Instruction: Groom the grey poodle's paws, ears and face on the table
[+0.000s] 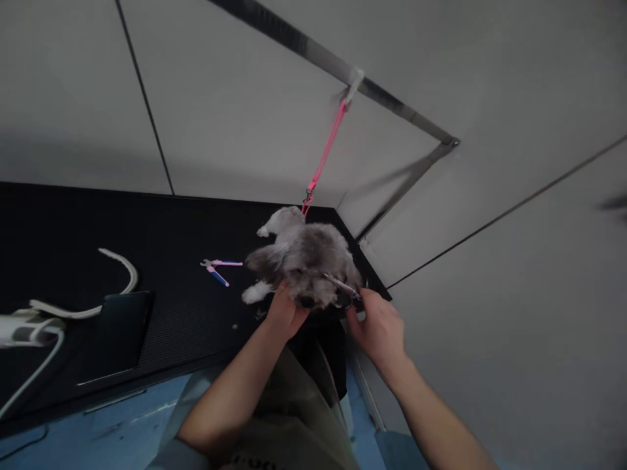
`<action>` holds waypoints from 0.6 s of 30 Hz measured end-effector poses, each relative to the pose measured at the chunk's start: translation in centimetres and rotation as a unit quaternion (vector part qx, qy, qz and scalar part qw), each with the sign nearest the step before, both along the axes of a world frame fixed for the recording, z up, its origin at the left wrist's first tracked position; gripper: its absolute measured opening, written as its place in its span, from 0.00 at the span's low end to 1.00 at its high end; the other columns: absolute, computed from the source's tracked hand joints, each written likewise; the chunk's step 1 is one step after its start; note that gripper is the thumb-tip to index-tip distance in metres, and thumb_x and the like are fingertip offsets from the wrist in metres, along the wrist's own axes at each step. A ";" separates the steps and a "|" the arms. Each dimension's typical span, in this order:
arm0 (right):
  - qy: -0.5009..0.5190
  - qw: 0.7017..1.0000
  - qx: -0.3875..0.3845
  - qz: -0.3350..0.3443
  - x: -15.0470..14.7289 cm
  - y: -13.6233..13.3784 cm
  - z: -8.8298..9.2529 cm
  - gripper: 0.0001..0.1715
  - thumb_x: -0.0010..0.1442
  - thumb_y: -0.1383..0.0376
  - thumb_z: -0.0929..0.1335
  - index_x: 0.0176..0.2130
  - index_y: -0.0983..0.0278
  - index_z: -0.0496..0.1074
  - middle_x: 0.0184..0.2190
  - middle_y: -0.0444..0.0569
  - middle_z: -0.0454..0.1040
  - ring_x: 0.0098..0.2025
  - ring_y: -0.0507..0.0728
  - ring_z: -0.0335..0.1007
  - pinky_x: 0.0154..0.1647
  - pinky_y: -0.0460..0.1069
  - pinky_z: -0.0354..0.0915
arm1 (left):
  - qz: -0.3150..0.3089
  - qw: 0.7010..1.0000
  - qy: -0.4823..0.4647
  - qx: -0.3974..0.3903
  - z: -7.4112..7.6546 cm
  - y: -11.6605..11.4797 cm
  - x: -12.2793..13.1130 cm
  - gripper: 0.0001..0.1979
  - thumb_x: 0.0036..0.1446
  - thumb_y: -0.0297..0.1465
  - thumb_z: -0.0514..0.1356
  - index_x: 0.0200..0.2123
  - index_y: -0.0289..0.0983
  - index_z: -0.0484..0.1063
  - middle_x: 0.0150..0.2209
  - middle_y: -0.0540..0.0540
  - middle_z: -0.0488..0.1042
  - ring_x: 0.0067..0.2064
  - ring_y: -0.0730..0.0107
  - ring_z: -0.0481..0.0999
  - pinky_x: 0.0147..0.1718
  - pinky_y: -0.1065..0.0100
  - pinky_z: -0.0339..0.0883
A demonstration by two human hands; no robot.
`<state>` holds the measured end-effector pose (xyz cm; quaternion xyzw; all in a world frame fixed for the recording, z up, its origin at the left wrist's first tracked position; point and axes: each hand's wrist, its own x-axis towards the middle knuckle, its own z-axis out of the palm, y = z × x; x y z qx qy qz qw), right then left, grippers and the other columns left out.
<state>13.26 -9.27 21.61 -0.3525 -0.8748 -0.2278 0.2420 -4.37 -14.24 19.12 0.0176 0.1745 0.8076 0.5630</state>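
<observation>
A small grey and white dog (321,251) lies on a black grooming table, its head facing me. Under the side of its jaw, my left hand (285,310) is closed on the muzzle, with some fingers hidden by fur. Grooming scissors (341,285) cross the dog's face beside one eye, their blades pointing up and left. Their handle end is in my right hand (379,324), closed around the finger loops at the right of the head. A pink leash (327,147) runs from behind the dog up to a metal bar.
Nail clippers (218,267) with pink and blue handles lie left of the dog. Further left are a dark flat tablet-like object (120,333), a white curved cable (130,271) and a white appliance (24,329). The metal bar (392,101) spans overhead near the wall (514,294).
</observation>
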 end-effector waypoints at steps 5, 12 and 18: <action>0.005 0.999 0.028 0.043 0.5 0.7 0.6 0.11 0.62 0.71 0.62 0.43 0.66 0.71 0.36 0.52 0.79 0.34 0.57 0.73 0.37 0.50 0.64 | -0.003 1.000 0.015 0.006 0.1 0.0 0.1 0.09 0.44 0.26 0.68 0.32 0.34 0.75 0.31 0.45 0.80 0.33 0.64 0.79 0.31 0.66 0.75; -0.049 0.998 0.023 0.029 1.0 0.9 2.1 0.14 0.62 0.71 0.62 0.46 0.68 0.72 0.39 0.54 0.79 0.35 0.58 0.73 0.37 0.51 0.65 | -0.009 0.999 0.041 0.013 -0.3 0.2 0.0 0.11 0.44 0.30 0.70 0.32 0.34 0.76 0.31 0.45 0.80 0.31 0.64 0.78 0.30 0.66 0.74; -0.062 0.997 0.033 0.029 1.0 1.2 2.9 0.15 0.62 0.69 0.63 0.47 0.69 0.72 0.39 0.55 0.79 0.36 0.59 0.72 0.38 0.52 0.64 | -0.026 0.998 0.054 0.037 -0.2 0.3 -0.1 0.10 0.46 0.31 0.69 0.33 0.35 0.77 0.34 0.44 0.80 0.35 0.63 0.79 0.33 0.65 0.74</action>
